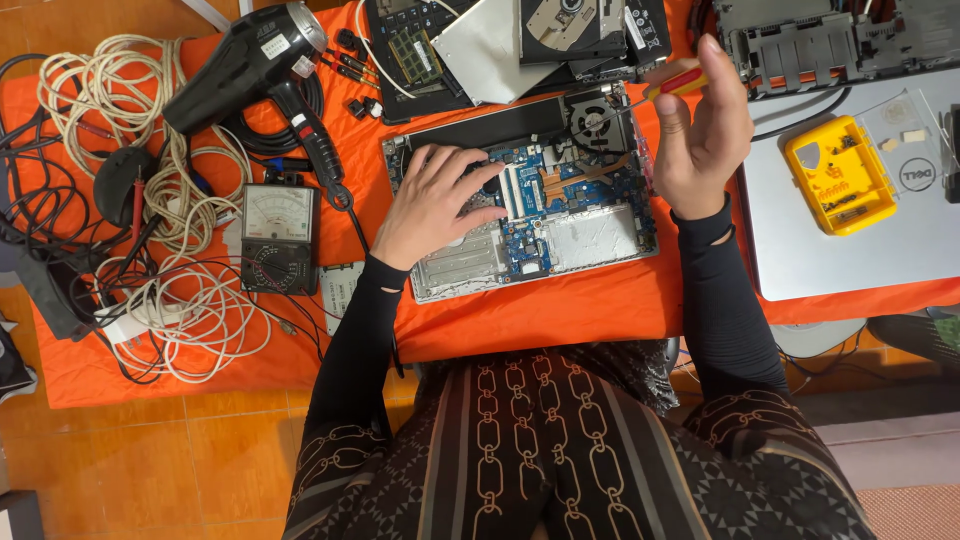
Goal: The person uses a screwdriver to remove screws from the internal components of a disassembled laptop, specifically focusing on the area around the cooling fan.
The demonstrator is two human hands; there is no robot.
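1. Opened laptop base (560, 215) lying flat on orange cloth (560, 310), circuit board and round fan (597, 113) exposed.
2. Left hand (435, 205) palm down on left half of base, fingers spread and flat, pressing on the board area; nothing gripped.
3. Right hand (700, 125) raised at right edge of base, fingers curled round a screwdriver (655, 88) with red and yellow handle; shaft slanting down-left, tip at the fan.
4. Black hot-air blower (255, 65) lying upper left on cloth, cable coiled beneath.
5. Black meter (280, 237) with dial face just left of base, below the blower handle.
6. Tangle of white and black cables (150, 220) at far left.
7. Closed grey laptop (850, 215) to the right, well apart from the left hand; yellow bit case (838, 175) resting open on its lid.
8. Loose parts at top edge: disc drive (570, 25), silver sheet (490, 50), black plastic frame (800, 40).
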